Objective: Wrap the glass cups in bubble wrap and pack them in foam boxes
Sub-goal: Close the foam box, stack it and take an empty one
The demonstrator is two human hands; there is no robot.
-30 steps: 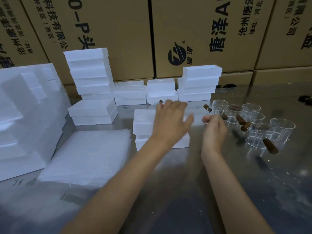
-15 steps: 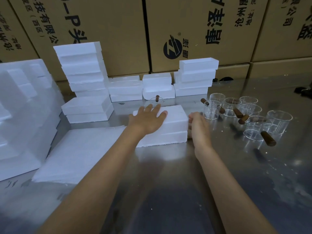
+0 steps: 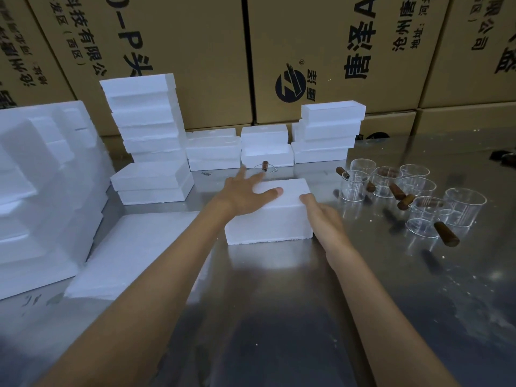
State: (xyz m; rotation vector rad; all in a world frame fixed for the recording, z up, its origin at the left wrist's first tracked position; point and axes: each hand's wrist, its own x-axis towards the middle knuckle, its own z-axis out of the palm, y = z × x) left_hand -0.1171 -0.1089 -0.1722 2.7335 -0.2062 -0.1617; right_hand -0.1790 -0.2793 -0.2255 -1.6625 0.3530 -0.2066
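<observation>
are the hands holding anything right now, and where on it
The white rectangular foam box: the left hand lies flat on its top and the right hand touches its right end. Neither hand plainly grips it.

Tall brown cardboard cartons (image 3: pixel 178 46) printed with black characters are standing behind a shiny, light-reflecting steel tabletop (image 3: pixel 293 317).
</observation>
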